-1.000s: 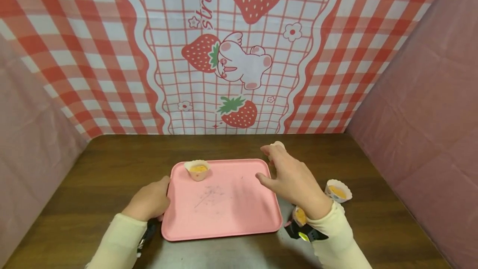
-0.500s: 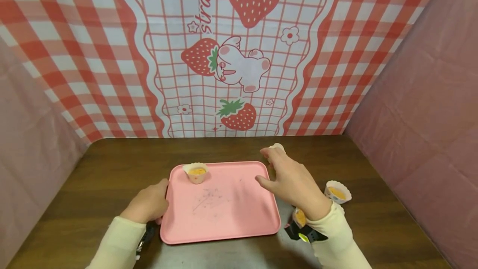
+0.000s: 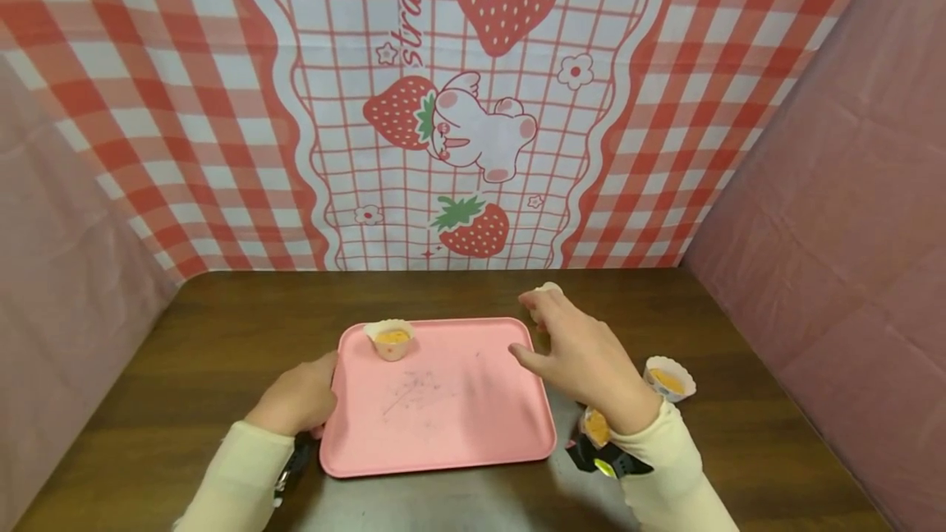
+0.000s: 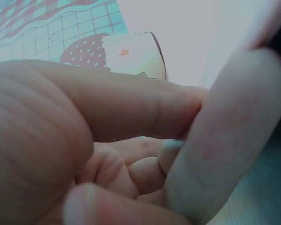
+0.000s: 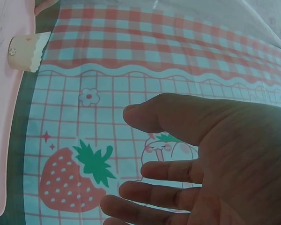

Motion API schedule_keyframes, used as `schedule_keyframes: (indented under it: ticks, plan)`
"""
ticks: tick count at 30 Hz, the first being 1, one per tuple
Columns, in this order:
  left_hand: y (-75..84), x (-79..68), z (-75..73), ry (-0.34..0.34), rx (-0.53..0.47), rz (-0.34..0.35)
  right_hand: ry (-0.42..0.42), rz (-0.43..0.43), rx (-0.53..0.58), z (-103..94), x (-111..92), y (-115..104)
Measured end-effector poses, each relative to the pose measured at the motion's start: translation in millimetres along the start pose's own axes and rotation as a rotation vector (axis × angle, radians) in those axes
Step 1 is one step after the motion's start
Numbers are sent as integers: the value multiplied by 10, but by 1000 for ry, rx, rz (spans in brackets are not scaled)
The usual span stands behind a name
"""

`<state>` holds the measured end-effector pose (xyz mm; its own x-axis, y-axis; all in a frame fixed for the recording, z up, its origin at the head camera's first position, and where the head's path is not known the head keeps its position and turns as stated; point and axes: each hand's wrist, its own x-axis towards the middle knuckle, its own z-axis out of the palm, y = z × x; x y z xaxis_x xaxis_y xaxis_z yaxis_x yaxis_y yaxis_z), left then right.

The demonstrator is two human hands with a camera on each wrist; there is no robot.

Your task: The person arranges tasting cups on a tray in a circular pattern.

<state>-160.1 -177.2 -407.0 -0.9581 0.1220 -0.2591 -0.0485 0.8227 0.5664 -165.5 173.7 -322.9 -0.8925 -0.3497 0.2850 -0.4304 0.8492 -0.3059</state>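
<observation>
A pink rectangular tray [image 3: 443, 433] lies flat on the table. At its left edge my left hand [image 3: 298, 396] grips the rim; in the left wrist view the thumb and a finger [image 4: 131, 103] come together close to the camera. A paper baking cup [image 3: 393, 345] with yellow filling stands in the tray's back left corner. Over the tray's right edge hovers my right hand [image 3: 591, 360], its thumb and fingers apart and nothing held, as the right wrist view also shows. Just beyond its fingertips a pale cup rim [image 3: 550, 288] shows, mostly hidden.
Right of the right forearm stands another filled paper cup [image 3: 668, 380]. One more cup [image 3: 595, 427] peeks out from under the right wrist. A strawberry-print cloth [image 3: 473, 130] hangs behind the brown table [image 3: 251, 310], with a plain pink curtain [image 3: 828, 187] on the right.
The head view shifts slightly. Both hands, the tray and the cups keep practically the same places.
</observation>
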Motion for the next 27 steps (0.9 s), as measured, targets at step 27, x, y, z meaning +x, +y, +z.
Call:
schedule_keyframes:
  ticks: [27]
  plan:
    - [-86,65,31,14,47,12,16,47,-83,-41,26,76]
